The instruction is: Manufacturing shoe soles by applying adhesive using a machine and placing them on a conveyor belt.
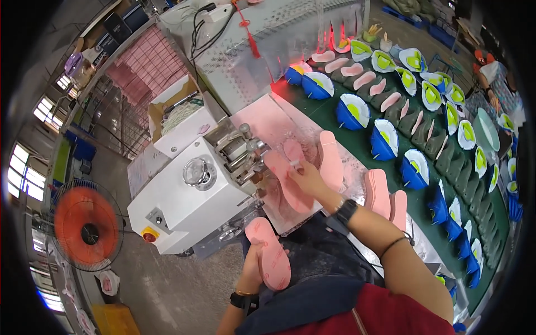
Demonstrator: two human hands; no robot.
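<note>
My left hand [253,267] grips a pink insole [270,258] with red print, held low in front of me; whether more lie beneath it I cannot tell. My right hand [307,181] pinches the edge of another pink insole [293,190] on the worktop. That insole lies beside the metal rollers [245,153] of a white bench machine [192,184]. A further pink piece [292,149] shows just beyond my right fingertips. To the right of this hand stands a stack of pink insoles [330,162].
More insole stacks [378,192] stand at the worktop's right. A green conveyor [357,134] carries blue-and-white shoe uppers [384,138] and dark soles [410,120], some with pink insoles. An orange fan [86,223] stands left; an open white box [184,120] sits behind the machine. Another person [497,78] is at far right.
</note>
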